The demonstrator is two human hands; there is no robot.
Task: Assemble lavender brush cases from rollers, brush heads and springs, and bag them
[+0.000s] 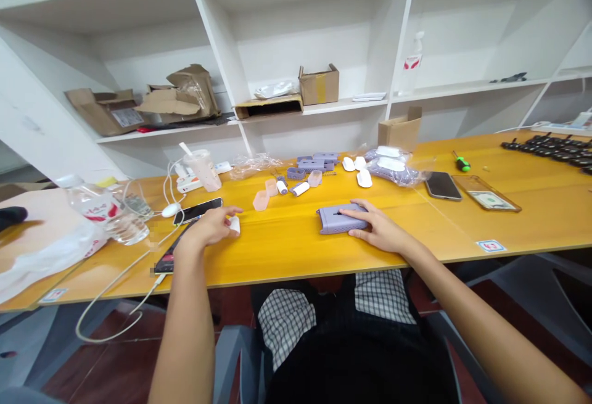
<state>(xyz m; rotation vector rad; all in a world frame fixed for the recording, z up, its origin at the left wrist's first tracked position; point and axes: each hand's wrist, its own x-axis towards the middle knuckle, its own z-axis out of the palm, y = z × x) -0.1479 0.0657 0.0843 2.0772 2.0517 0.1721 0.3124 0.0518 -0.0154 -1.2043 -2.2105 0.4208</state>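
So the purple shell (328, 221) looks like matt plastic, smooth on top, with a rougher patterned side. The desk (287, 253) under it is smooth, wood-looking, kinda glossy. Left of the shell there's a smooth white plastic piece (235, 226). Right of the shell, a glossy, glassy dark phone (444, 185); behind it, a matt cardboard box (398, 131).

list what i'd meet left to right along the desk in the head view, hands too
Bottle → left hand → pink tray → purple shell → right hand → phone → amber case → black parts
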